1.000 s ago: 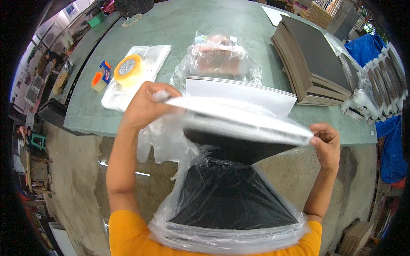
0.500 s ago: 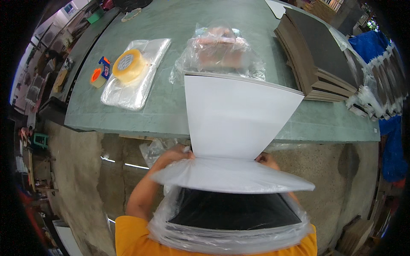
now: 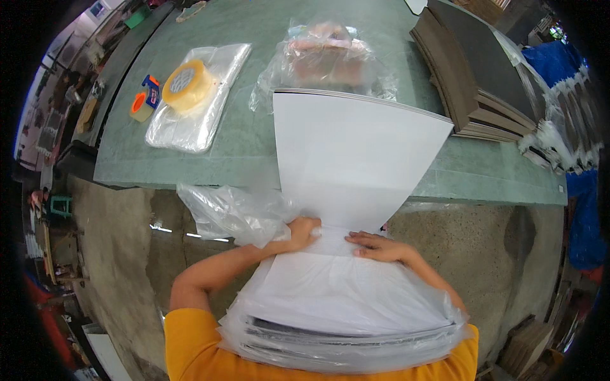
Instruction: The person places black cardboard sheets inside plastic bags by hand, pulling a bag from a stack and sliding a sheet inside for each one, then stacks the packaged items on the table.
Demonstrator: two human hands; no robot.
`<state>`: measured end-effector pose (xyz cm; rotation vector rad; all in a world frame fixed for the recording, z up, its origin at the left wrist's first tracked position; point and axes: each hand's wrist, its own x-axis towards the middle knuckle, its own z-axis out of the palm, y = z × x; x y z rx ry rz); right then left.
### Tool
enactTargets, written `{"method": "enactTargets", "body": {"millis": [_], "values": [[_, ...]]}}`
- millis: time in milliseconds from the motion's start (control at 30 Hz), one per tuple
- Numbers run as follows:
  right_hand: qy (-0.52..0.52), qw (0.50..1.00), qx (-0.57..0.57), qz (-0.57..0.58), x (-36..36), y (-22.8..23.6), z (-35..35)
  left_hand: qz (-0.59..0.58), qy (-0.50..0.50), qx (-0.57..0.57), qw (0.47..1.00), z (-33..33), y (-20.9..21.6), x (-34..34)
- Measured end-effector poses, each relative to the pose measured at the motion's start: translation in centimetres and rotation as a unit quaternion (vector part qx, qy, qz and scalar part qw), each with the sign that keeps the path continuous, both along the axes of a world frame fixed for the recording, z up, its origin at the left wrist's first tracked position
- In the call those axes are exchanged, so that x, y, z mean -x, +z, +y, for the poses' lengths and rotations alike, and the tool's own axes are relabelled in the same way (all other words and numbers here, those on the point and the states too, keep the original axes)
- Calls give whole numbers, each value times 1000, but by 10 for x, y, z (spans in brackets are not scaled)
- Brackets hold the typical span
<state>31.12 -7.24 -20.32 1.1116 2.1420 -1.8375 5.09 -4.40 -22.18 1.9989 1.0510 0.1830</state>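
A stack of large white boards (image 3: 356,152) slopes down from the table edge toward my body. Thin translucent plastic film (image 3: 343,286) covers its lower part. My left hand (image 3: 302,233) is closed on the film at the left side of the boards, and a loose bunch of clear plastic (image 3: 222,209) spreads out beside that wrist. On the film to the right, my right hand (image 3: 379,246) lies with its fingers stretched out. Against my body rest several layers of plastic-wrapped dark sheets (image 3: 356,343), mostly hidden under the film.
On the green table (image 3: 254,159) a roll of clear tape (image 3: 187,86) sits on folded plastic bags (image 3: 184,130), beside a small tape dispenser (image 3: 145,100). Crumpled clear plastic (image 3: 327,63) lies behind the boards. A stack of dark boards (image 3: 473,70) stands at right.
The plastic film has come down over the dark sheets near my body. Both hands have moved inward onto the film, and the loose plastic at left has risen into fuller view.
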Motion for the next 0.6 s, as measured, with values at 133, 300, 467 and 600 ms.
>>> {"method": "enactTargets", "body": {"millis": [133, 300, 467, 600], "values": [[-142, 981, 54, 119, 23, 29, 33, -107, 11, -5, 994, 29, 68, -60], [-296, 924, 149, 189, 21, 118, 64, -385, 197, -108, 895, 104, 169, -47], [-97, 934, -129, 317, -16, 107, 62, -350, 274, -78, 892, 106, 212, -19], [-288, 860, 81, 415, 22, 147, 69, -280, 103, -80, 951, 90, 192, -43]]}}
